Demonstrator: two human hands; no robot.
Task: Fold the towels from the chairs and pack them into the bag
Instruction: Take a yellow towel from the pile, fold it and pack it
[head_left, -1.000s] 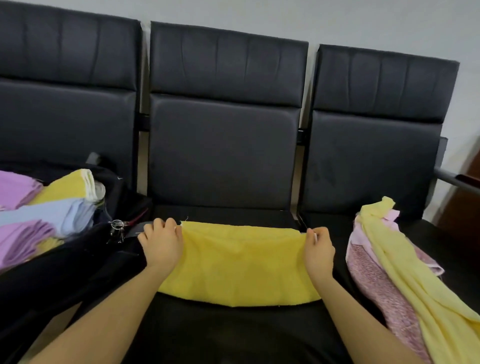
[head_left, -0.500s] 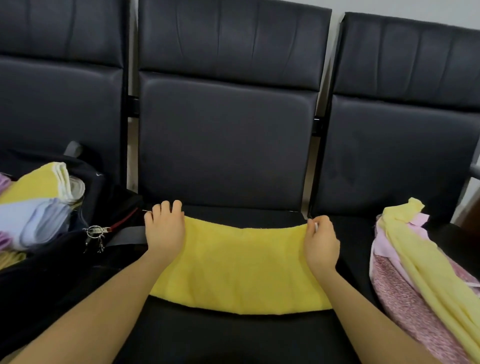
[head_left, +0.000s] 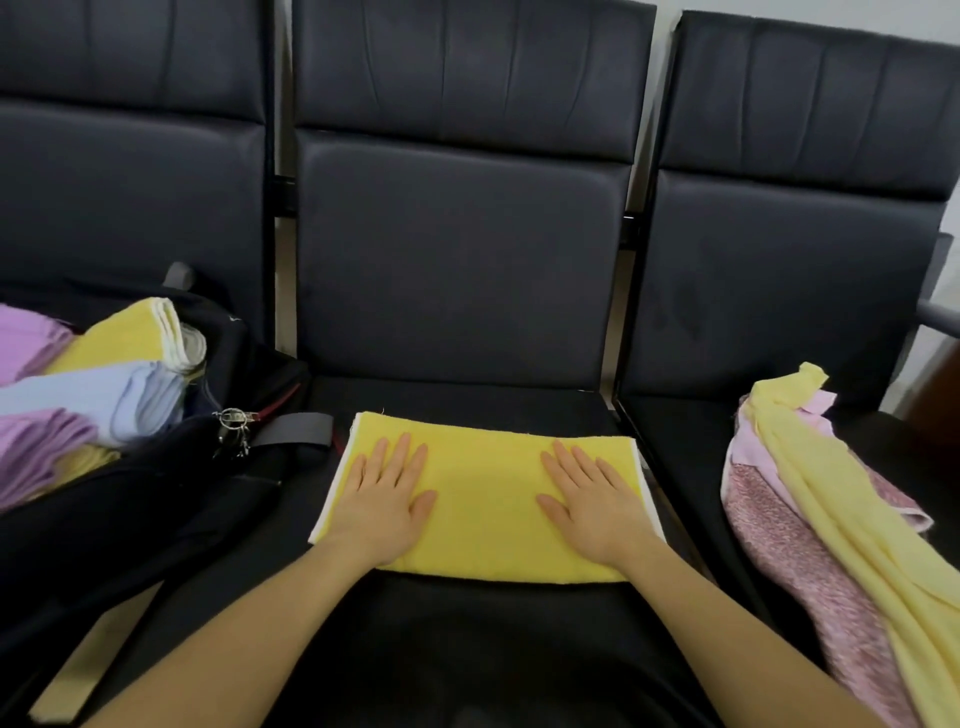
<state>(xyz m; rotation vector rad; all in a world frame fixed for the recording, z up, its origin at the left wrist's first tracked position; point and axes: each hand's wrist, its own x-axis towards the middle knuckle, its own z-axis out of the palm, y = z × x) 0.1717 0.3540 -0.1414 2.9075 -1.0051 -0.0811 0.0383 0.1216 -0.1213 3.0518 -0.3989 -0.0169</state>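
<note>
I have both palms flat on the folded yellow towel (head_left: 483, 499), which lies on the middle chair seat (head_left: 467, 649) toward its back edge. My left hand (head_left: 387, 501) presses near the towel's left edge, my right hand (head_left: 592, 501) near its right edge, fingers straight and spread, gripping nothing. The black bag (head_left: 156, 499) on the left seat holds folded towels (head_left: 104, 395); loose towels (head_left: 831, 519) are heaped on the right seat.
</note>
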